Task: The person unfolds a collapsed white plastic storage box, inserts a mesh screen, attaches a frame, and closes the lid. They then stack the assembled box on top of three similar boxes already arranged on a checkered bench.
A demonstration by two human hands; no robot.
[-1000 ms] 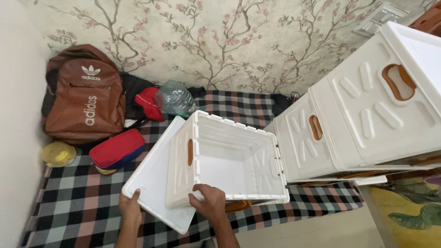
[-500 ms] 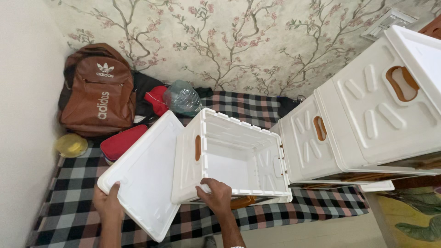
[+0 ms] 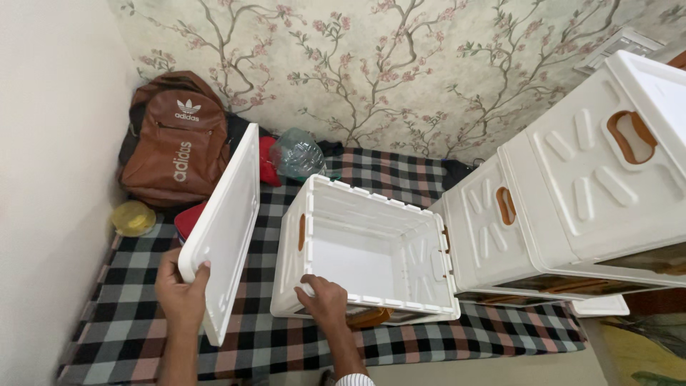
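My left hand [image 3: 181, 288] grips the near corner of a flat white plastic lid [image 3: 227, 216], which is tilted up almost on edge to the left of the box. The open white plastic storage box [image 3: 364, 246], with brown handle slots, stands empty on the checked mattress [image 3: 128, 322]. My right hand [image 3: 325, 301] holds the box's near rim.
A stack of two closed white boxes [image 3: 572, 193] stands right of the open one. A brown backpack [image 3: 176, 146], a red pouch [image 3: 187, 221], a crumpled clear plastic bottle [image 3: 296, 154] and a yellow lid [image 3: 133, 218] lie by the floral wall at the back left.
My left hand has lifted the lid away from the box and swung it up to the left, from lying flat to nearly on edge. My right hand stays on the box rim.
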